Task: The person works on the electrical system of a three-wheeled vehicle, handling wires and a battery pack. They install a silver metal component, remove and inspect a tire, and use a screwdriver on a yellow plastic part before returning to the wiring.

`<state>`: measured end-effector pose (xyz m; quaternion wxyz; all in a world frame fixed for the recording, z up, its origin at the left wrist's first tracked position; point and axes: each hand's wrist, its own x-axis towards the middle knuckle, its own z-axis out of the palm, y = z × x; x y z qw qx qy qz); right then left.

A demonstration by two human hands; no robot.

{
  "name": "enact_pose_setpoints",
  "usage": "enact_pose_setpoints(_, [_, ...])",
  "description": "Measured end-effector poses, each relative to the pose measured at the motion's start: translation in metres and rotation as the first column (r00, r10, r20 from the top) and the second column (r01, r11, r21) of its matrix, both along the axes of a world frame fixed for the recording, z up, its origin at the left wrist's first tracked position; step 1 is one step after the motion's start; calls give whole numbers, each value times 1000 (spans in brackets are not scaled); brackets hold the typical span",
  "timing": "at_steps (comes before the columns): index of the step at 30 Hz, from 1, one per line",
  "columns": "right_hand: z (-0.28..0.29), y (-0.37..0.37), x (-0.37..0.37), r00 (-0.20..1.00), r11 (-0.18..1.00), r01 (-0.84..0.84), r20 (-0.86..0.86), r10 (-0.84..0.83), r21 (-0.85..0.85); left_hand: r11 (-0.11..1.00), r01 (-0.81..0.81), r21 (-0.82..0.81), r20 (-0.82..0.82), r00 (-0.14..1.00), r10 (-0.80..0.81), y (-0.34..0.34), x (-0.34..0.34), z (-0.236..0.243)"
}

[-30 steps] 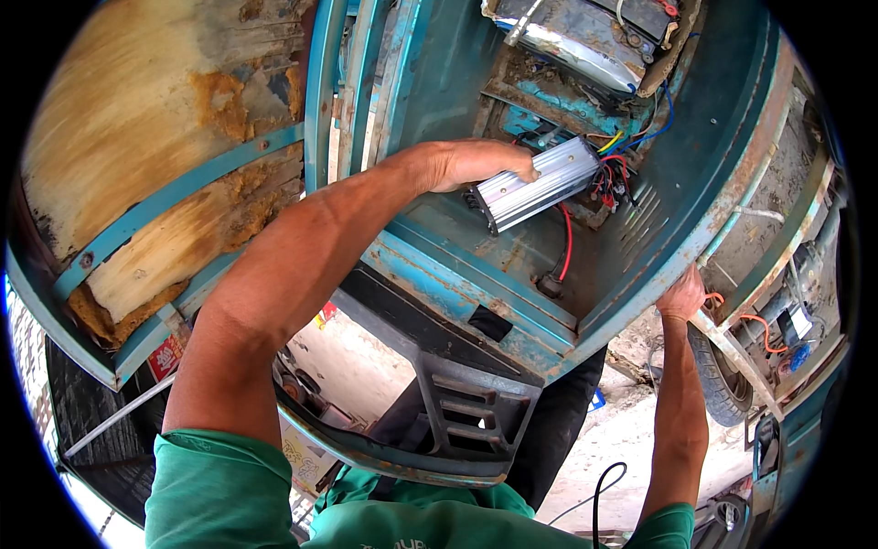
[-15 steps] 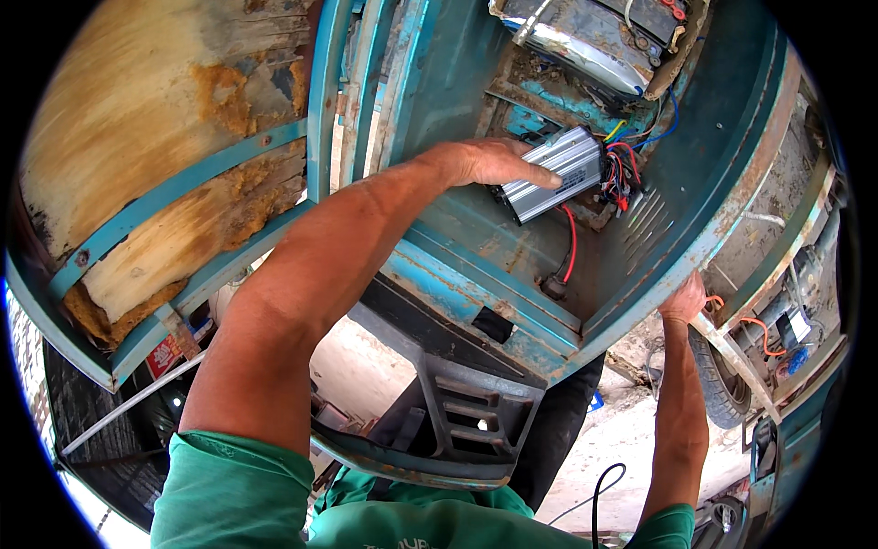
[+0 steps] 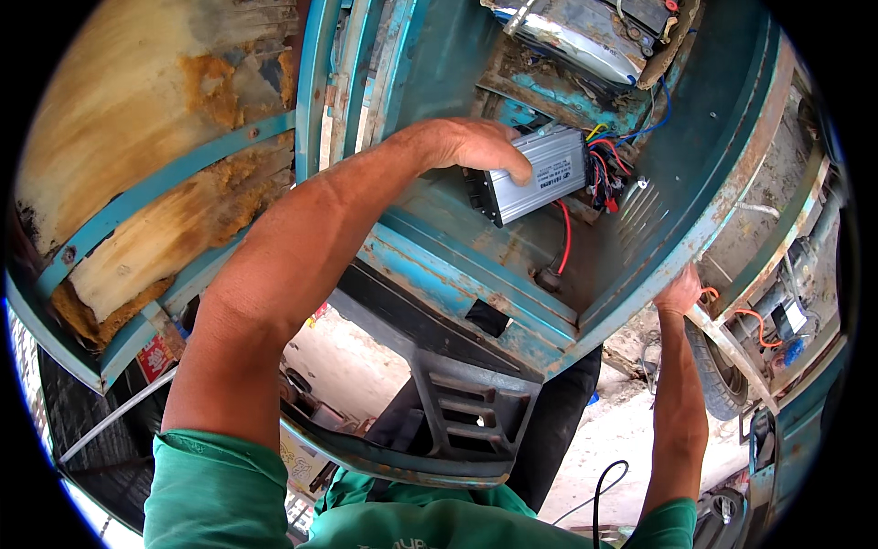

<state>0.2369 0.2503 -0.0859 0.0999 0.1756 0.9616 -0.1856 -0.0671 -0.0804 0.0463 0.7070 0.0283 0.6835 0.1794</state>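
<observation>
My left hand point(image 3: 485, 146) is closed on a finned silver motor controller point(image 3: 540, 174), its thumb lying across the upper face; the other fingers are hidden behind the box. The controller is held tilted inside a teal metal compartment point(image 3: 439, 252). From its right end comes a bundle of red, yellow, blue and black wires point(image 3: 605, 174). One thick red cable point(image 3: 564, 240) runs from underneath to the compartment floor. On the right, my right hand point(image 3: 679, 291) is closed round the compartment's rusty outer rim point(image 3: 631, 309), fingers partly hidden.
Batteries point(image 3: 585, 41) sit in a torn box at the compartment's far end. To the left stands an open panel with stained wood point(image 3: 146, 183) and teal straps. A black plastic grille point(image 3: 476, 407) lies below the front sill. A wheel point(image 3: 718, 375) and metal frame are at right.
My left hand has shifted the controller slightly left and turned it a little, showing more of its near end. The view has moved slightly too. My right hand keeps its place on the rim.
</observation>
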Motion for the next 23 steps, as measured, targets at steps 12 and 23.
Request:
enact_pose_setpoints(12, [-25, 18, 17, 979, 992, 58, 199, -36, -108, 1000, 7, -14, 88, 996, -6, 10, -15, 37])
enact_pose_setpoints(23, [21, -3, -42, 916, 552, 399, 287, -281, -732, 992, 123, 4, -37, 992, -122, 9, -11, 59])
